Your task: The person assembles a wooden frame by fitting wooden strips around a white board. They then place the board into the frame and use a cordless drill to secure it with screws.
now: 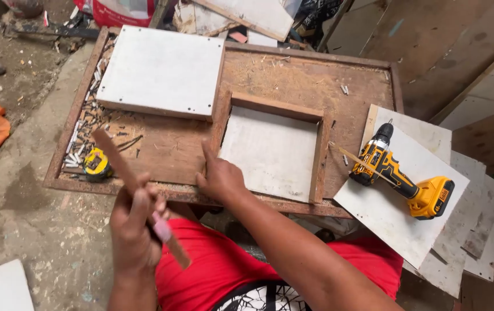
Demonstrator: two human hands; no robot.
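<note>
- While my left hand point(134, 222) is clenched around a wooden strip point(137, 193), the thing it belongs with, the wooden frame point(270, 150), lies ahead and to the right of that hand on the surface point(293, 75).
- As I hold it, the strip's long axis slants from its far tip, up and left of the frame's near left corner, down toward my red shorts point(218, 265); the frame's left rail runs nearly straight away from me, so the two are out of line.
- My right hand point(221, 178) is the nearer one to the frame: it rests at that near left corner with the forefinger stretched along the left rail, pressing rather than gripping, nothing enclosed in it.
- The strip is apart from the frame, raised off the surface just left of it.
- Left of the frame, past the strip's tip, sits a yellow tape measure point(96, 164) among loose screws point(85, 132).
- Behind the frame's left side lies a white board point(160, 72).
- Right of the frame, a yellow drill point(402, 181) lies on a stack of white panels point(394, 219), well away from both hands.
</note>
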